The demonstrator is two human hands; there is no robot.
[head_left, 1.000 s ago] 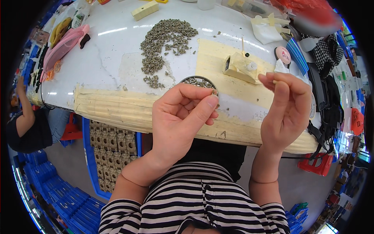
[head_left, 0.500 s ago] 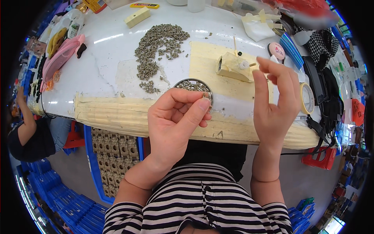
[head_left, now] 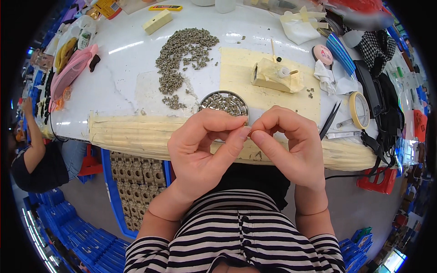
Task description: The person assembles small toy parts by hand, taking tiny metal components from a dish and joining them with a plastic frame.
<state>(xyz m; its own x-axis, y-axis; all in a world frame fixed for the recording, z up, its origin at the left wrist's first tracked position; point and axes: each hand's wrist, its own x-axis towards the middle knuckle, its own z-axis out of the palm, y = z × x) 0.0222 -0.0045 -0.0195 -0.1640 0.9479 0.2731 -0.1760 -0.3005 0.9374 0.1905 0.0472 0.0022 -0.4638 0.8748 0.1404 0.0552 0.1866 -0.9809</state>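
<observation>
My left hand (head_left: 200, 148) pinches a tiny metal part (head_left: 246, 123) between thumb and forefinger, just over the near edge of a round metal dish (head_left: 201, 105). Inside the dish lie many small metal parts (head_left: 225, 101). Fingertip to fingertip with it is my right hand (head_left: 291, 145), its thumb and forefinger pressed together; whatever they grip is too small to name. Beyond the right hand, a block wrapped in yellowish tape (head_left: 268, 75) bears a small white cup (head_left: 283, 72) and a short stick (head_left: 293, 72). A big pile of small grey metal parts (head_left: 175, 50) spreads behind the dish.
On the right are tweezers (head_left: 331, 119), a tape roll (head_left: 359, 110) and a pink round case (head_left: 322, 54). A pink fan-like object (head_left: 73, 73) lies far left. Below the padded table edge (head_left: 132, 136) stands a blue crate (head_left: 114, 191) of metal blocks. Another person (head_left: 41, 159) sits at left.
My right hand has come left and nearer from beside the taped block, and its fingers have closed against the left fingertips. My left hand has barely moved, still pinching the small part.
</observation>
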